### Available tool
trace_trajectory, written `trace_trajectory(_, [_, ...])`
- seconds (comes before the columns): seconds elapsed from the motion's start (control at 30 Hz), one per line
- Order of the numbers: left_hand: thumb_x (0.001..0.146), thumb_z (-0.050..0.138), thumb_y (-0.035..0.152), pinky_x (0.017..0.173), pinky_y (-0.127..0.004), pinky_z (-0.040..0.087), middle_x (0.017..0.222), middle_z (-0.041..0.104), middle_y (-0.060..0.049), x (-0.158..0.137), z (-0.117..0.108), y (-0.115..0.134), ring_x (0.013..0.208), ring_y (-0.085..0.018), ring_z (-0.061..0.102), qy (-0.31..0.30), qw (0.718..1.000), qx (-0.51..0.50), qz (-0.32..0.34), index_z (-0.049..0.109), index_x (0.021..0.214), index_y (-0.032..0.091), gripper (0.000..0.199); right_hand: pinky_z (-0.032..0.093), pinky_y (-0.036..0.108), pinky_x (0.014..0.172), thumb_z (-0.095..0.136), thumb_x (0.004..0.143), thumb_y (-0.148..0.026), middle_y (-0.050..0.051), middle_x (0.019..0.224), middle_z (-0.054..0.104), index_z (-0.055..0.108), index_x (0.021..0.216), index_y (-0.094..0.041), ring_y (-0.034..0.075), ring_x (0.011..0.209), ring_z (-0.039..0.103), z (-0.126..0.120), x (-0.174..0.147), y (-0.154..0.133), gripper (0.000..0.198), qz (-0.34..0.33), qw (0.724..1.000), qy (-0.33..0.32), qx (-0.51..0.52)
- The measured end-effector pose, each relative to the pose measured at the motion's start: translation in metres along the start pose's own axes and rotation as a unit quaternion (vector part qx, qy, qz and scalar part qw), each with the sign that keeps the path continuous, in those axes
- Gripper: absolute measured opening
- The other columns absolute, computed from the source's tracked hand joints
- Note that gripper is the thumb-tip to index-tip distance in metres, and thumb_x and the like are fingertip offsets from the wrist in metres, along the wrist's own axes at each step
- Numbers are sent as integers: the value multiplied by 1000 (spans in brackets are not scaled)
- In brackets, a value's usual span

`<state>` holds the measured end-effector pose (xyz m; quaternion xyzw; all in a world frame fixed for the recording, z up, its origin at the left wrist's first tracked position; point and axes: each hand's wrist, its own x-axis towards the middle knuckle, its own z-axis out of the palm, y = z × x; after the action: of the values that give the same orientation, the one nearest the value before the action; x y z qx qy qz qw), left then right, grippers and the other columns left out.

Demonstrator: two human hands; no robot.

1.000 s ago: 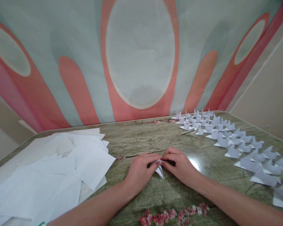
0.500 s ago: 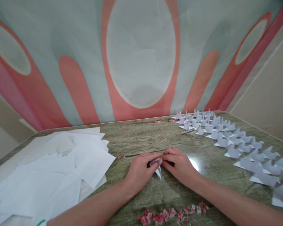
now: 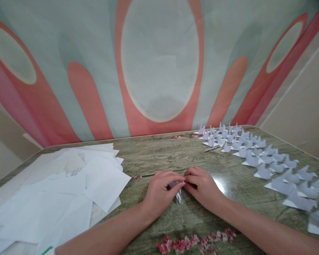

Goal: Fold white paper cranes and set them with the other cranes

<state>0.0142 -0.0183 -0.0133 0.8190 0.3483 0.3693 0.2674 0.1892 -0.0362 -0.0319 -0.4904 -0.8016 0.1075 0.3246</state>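
Note:
At the middle of the table, a small folded white paper is held between both hands, its narrow point angled down toward me. My left hand pinches it from the left, thumb below and fingers curled over the top. From the right, the thumb and fingertips of my right hand are pressed together on its other end. The fingers cover most of the fold, so its full shape is hidden.
Loose white paper sheets lie heaped across the left side. Several rows of folded paper birds stand along the right. The wood-patterned table meets a coloured wall hanging at its far edge.
My left fingers have shifted slightly to the right and cover more of the folded paper. Both hands keep their pinch, and the view has moved very little.

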Motion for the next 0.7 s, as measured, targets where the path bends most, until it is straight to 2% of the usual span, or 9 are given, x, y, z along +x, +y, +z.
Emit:
trace_trajectory(0.33, [81, 62, 24, 80, -30, 40, 83, 68, 0, 2, -2, 4, 82, -15, 59, 1, 999, 5, 35, 66, 81, 21, 5, 38, 30, 69, 59, 81, -17, 2, 77, 60, 67, 77, -20, 17, 77, 51, -1, 0, 0, 9, -11, 1000, -16, -24])
trace_trajectory(0.47, [83, 59, 28, 81, -31, 39, 83, 67, 0, 2, -4, 7, 81, -15, 58, -8, 999, 6, 38, 65, 78, 21, 10, 38, 31, 69, 57, 83, -20, 3, 78, 60, 67, 78, -20, 18, 77, 51, -2, -1, 0, 11, -16, 999, -20, -30])
trace_trajectory(0.57, [85, 55, 28, 84, -31, 39, 92, 66, -1, 1, -7, 10, 88, -16, 57, -28, 999, 10, 18, 63, 93, 22, 13, 38, 31, 69, 58, 83, -21, 3, 80, 61, 68, 82, -22, 18, 77, 51, 0, -2, 2, 10, -19, 999, -16, -32])
trace_trajectory(0.63, [83, 55, 26, 86, -32, 40, 105, 63, -3, -1, -8, 11, 96, -18, 55, -41, 999, 19, -11, 55, 110, 22, 27, 38, 31, 69, 58, 82, -20, 3, 81, 61, 68, 86, -22, 18, 78, 51, 0, -2, 4, 10, -24, 999, -14, -32])
trace_trajectory(0.7, [79, 56, 21, 87, -33, 41, 110, 60, -5, -2, -8, 11, 99, -19, 54, -57, 997, 32, -35, 50, 115, 20, 37, 38, 31, 69, 58, 82, -20, 3, 81, 61, 68, 86, -22, 17, 78, 51, -1, -2, 5, 11, -33, 999, -13, -34])
